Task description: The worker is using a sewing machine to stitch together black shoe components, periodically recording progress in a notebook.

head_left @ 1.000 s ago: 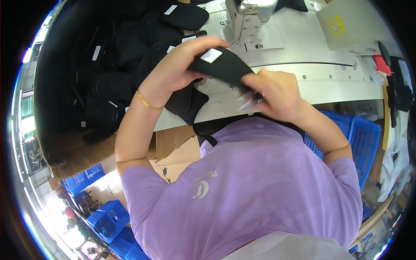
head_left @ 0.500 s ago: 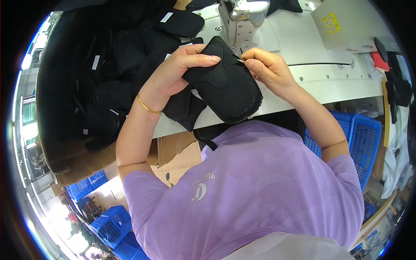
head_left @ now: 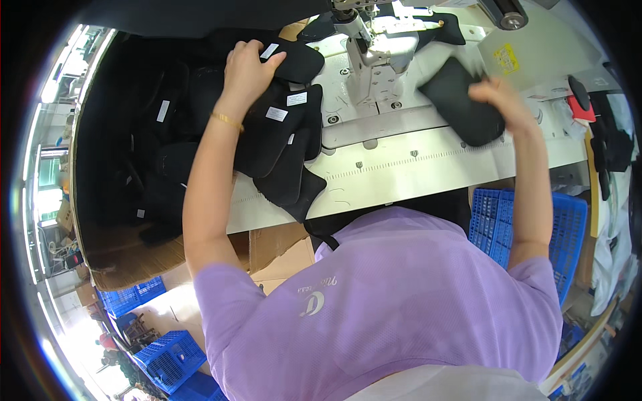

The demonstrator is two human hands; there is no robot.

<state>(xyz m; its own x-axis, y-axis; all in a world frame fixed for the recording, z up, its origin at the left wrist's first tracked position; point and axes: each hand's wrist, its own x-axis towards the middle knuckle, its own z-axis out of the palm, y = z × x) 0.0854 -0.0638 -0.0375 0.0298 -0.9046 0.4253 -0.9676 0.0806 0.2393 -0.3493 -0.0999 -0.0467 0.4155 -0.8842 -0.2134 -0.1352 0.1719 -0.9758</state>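
The left hand (head_left: 246, 72) is closing its fingers over a labelled black fabric piece (head_left: 294, 61) topping the black pile (head_left: 281, 144), which is overhanging the table edge (head_left: 401, 190) below it. The right hand (head_left: 498, 97) is gripping another black piece (head_left: 461, 100), blurred, just right of the sewing machine (head_left: 374, 47), with bare white table lying between the hands.

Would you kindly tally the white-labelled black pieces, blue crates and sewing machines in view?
White-labelled black fabric pieces: 4, left hand on the top one
Blue crates: 3
Sewing machines: 1
Total: 8
The right hand holds another, unlabelled black piece.
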